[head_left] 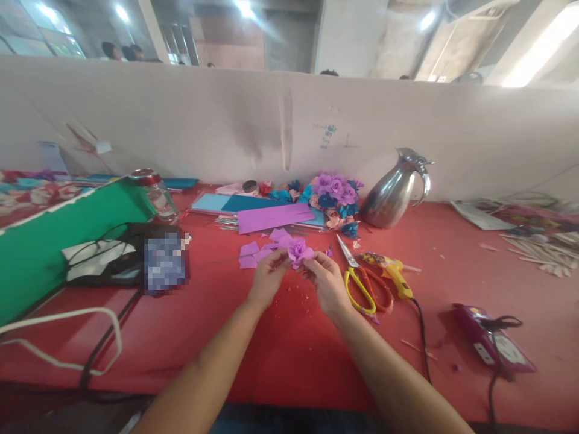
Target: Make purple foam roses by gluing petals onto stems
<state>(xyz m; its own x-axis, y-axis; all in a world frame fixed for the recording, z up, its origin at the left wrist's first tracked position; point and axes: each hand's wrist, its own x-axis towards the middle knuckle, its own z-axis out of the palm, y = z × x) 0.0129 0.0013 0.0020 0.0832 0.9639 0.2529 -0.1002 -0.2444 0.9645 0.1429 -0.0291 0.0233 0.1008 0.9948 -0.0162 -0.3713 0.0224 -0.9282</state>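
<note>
A purple paper flower is held up between my two hands, above the red tabletop. My left hand pinches its left side, and my right hand grips the right side; both are closed at the fingertips. Just behind my left hand lie cut purple paper pieces. A longer purple paper strip rests farther back on blue sheets. To the right of my right hand are scissors with yellow and orange handles, and a yellow glue gun.
Finished paper flowers are heaped at the back beside a metal jug. A glass bottle stands back left, near a black bag. A maroon box-like object with a cable lies front right. A pale partition closes off the back.
</note>
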